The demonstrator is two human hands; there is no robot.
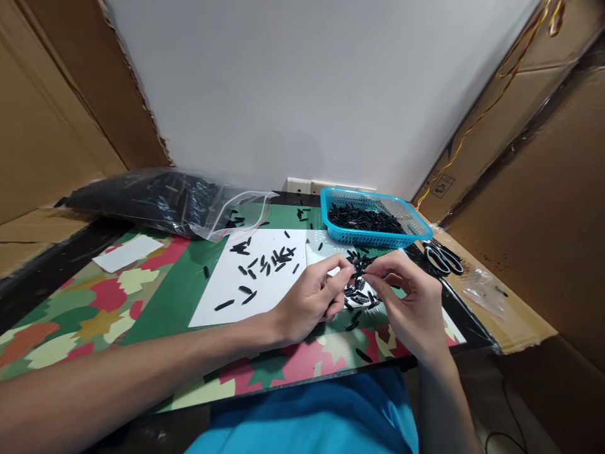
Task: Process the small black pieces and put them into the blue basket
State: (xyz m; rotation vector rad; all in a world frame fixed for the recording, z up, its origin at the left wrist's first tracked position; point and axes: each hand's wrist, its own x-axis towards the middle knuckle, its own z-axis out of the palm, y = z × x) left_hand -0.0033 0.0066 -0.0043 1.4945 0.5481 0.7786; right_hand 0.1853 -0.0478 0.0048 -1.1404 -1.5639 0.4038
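The desk carries a bag at back left; its mouth looks unsealed, so a nudge could spill the dark contents. The blue basket, holding many black pieces, stands at back right; a knock to its rim might tip it. Paper lies between, strewn with more. The left hand and right hand meet near scissors, thumbs and forefingers seemingly pinching a small piece between them; a slack pinch could lose it among its lookalikes below.
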